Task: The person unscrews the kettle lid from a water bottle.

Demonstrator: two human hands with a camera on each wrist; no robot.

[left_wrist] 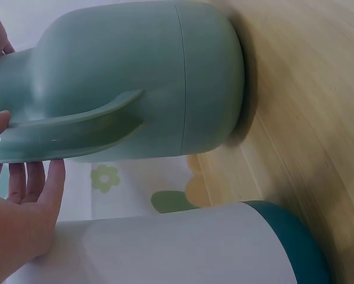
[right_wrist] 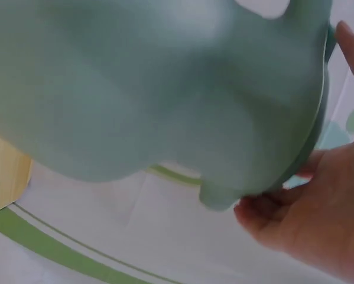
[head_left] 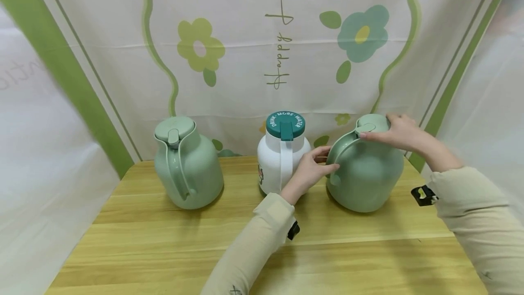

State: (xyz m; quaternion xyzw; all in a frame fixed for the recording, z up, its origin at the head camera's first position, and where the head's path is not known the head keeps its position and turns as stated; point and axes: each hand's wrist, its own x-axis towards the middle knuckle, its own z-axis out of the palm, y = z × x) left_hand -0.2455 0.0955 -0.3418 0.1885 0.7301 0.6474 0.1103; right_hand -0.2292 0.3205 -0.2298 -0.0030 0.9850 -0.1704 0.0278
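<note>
A pale green thermos jug stands on the right of the table, its handle turned toward the left. My left hand holds that handle, thumb on one side and fingers on the other; the left wrist view shows the fingertips against its edge. On top, my right hand grips the lid, with the thumb by its front button and the fingers over the far side. In the right wrist view the fingers are near the spout.
A white thermos jug with a teal lid stands in the middle, close behind my left wrist. A second green jug is on the left. Behind the wooden table hangs a flowered cloth.
</note>
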